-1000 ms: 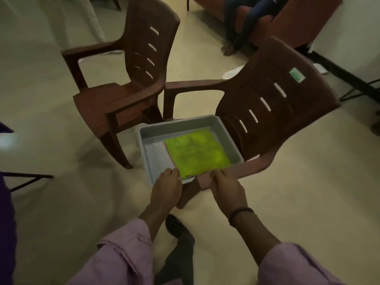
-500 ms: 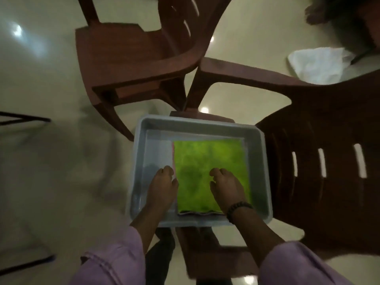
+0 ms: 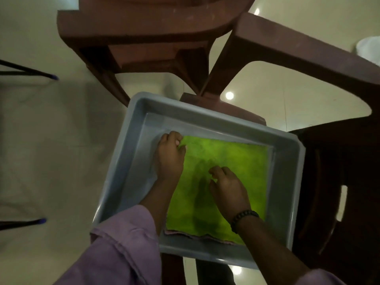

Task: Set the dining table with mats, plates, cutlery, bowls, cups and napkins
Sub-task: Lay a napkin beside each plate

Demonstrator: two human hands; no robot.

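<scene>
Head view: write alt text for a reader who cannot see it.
Seen from above, a person's left hand pinches the far left corner of a green cloth lying in a grey plastic tub, while the right hand rests on the cloth with curled fingers. The tub sits on a brown plastic chair.
</scene>
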